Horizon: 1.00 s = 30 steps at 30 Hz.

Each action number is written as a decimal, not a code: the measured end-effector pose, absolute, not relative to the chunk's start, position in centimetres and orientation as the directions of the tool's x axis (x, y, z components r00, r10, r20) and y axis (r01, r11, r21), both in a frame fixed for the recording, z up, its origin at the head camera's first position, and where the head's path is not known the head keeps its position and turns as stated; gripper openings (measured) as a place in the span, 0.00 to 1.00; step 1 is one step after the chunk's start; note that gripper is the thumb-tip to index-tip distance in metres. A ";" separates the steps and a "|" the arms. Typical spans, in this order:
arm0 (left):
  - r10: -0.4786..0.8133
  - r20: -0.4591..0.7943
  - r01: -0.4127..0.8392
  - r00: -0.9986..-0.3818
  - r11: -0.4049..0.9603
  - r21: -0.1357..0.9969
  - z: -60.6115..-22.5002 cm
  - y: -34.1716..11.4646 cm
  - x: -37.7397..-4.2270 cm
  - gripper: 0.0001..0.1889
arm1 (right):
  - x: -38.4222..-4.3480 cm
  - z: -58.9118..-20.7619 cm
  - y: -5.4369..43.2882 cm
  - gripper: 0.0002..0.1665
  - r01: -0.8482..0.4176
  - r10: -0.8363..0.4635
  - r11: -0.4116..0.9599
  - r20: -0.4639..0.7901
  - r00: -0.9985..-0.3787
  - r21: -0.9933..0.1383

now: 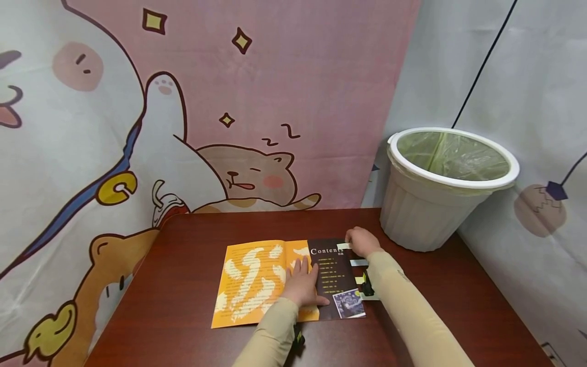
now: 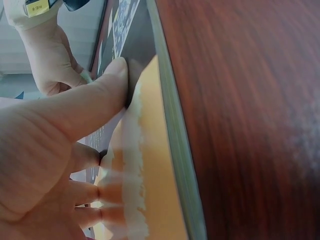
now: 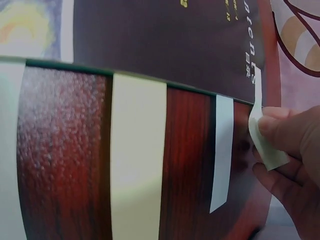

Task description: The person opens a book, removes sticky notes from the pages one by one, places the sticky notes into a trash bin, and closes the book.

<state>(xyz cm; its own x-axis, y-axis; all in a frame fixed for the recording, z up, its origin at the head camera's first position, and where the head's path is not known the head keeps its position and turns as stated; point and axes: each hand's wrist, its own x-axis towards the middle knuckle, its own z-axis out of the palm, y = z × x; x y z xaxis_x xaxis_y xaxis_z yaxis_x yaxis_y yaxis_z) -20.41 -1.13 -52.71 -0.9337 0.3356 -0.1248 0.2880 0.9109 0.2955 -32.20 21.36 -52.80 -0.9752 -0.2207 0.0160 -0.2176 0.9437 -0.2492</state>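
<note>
An open magazine (image 1: 332,272) lies on the table, with an orange page on the left and a black "Contents" page on the right. My left hand (image 1: 300,285) rests on the pages with its fingers spread, the thumb on the black page, as the left wrist view also shows. At the top right corner, my right hand (image 1: 363,241) pinches a pale sticky tab (image 3: 269,146) between thumb and fingers. One end of that tab lies over the black page near the title. More tabs, one pale blue (image 3: 222,150) and one pale yellow (image 3: 137,160), stick out from the same side.
The dark red wooden table (image 1: 183,275) extends around the magazine. A white bin (image 1: 422,209) with a yellowish liner stands at its back right corner. Behind, a cartoon-printed cloth (image 1: 321,102) hangs along the back.
</note>
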 end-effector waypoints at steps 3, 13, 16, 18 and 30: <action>0.338 -0.128 0.289 -0.932 0.910 0.297 -52.6 -1.1 -20.4 0.54 | -32.1 -52.7 21.3 0.06 -0.188 -0.193 0.946 0.004 -0.981 -0.265; 0.339 -0.124 0.288 -0.933 0.906 0.309 -52.4 -1.1 -20.3 0.54 | -31.3 -52.1 22.4 0.08 -0.245 -0.230 0.887 0.087 -0.969 -0.392; 0.341 -0.122 0.291 -0.932 0.906 0.308 -52.4 -1.2 -20.4 0.54 | -31.3 -52.4 23.0 0.08 -0.234 -0.222 0.870 0.078 -0.972 -0.435; 0.344 -0.119 0.296 -0.931 0.905 0.305 -52.4 -1.2 -20.4 0.54 | -31.2 -52.7 23.5 0.08 -0.213 -0.206 0.870 0.066 -0.976 -0.444; 0.358 -0.101 0.314 -0.928 0.900 0.303 -52.2 -1.3 -20.2 0.54 | -30.3 -53.7 26.8 0.05 -0.107 -0.105 0.834 0.034 -0.994 -0.541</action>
<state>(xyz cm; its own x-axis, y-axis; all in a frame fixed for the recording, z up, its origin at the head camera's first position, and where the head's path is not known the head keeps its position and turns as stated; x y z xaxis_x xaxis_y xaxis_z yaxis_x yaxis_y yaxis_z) -20.19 -1.31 -52.18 -0.9282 0.3581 -0.1012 0.3141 0.8998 0.3027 -30.31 26.82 -53.68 -0.9938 -0.1055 0.0338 -0.1069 0.8340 -0.5414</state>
